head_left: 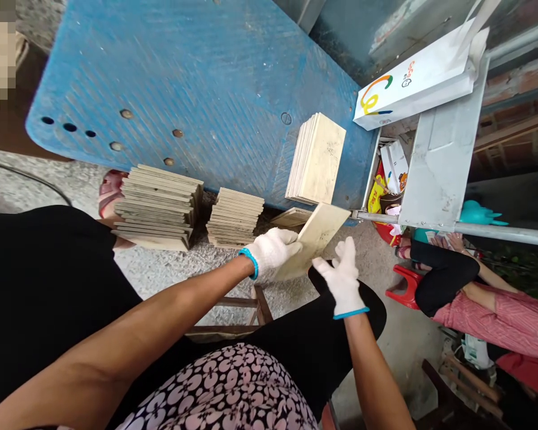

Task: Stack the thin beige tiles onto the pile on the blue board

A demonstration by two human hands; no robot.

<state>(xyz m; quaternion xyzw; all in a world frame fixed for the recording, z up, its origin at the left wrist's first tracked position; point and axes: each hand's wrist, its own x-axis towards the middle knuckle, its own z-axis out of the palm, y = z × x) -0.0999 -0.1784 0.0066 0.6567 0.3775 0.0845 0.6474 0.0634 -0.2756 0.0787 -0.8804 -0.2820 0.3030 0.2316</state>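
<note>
Both my hands wear white knitted gloves with blue cuffs. My left hand [275,251] is closed on the left edge of a thin, pale rectangular board [319,234], held tilted over my lap. Dark specks mark its face. My right hand [343,272] is just right of the board, fingers spread, holding nothing. Beyond the board, a stack of similar boards [325,161] stands on edge on the blue table [215,77]. To the left, on the ground, are a large row of boards [156,203] and a smaller row of boards [234,218]. Another board [291,218] lies partly hidden by the held one.
A white paper bag [421,80] stands at the table's right, beside a grey metal panel [443,155] on a frame. Packets [376,191] lie below. Right, a person in pink [497,316] sits near a red stool [406,286]. A wooden stool [262,304] is below me.
</note>
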